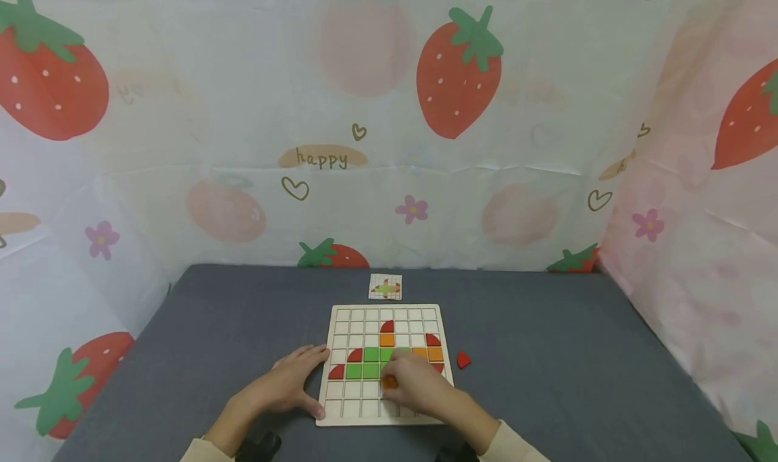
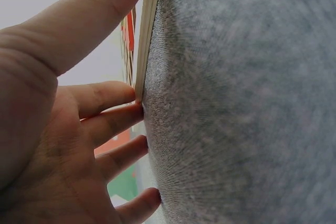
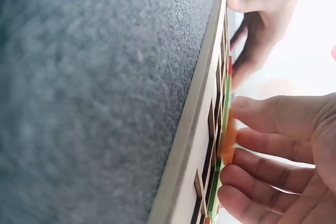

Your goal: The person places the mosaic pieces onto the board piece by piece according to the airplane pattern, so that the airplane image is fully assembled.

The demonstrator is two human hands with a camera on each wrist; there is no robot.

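A pale wooden grid board (image 1: 352, 408) lies on the dark cloth, part-filled with green square tiles (image 1: 371, 371), orange square tiles (image 1: 387, 340) and rounded red tiles (image 1: 387, 327). My left hand (image 1: 288, 379) rests at the board's left side, thumb and fingers spread; in the left wrist view the thumb and fingertips touch the board's edge (image 2: 149, 35). Over the lower middle of the grid, my right hand (image 1: 419, 386) pinches an orange square tile (image 3: 229, 139) between thumb and fingers, close over the cells. That hand hides several cells in the head view.
A loose red rounded tile (image 1: 464, 360) lies on the cloth right of the board. Behind the board is a small pattern card (image 1: 385, 287) with a coloured figure on a grid. The grey-covered table (image 1: 547, 354) ends at a strawberry-print curtain (image 1: 243, 111) at the back and sides.
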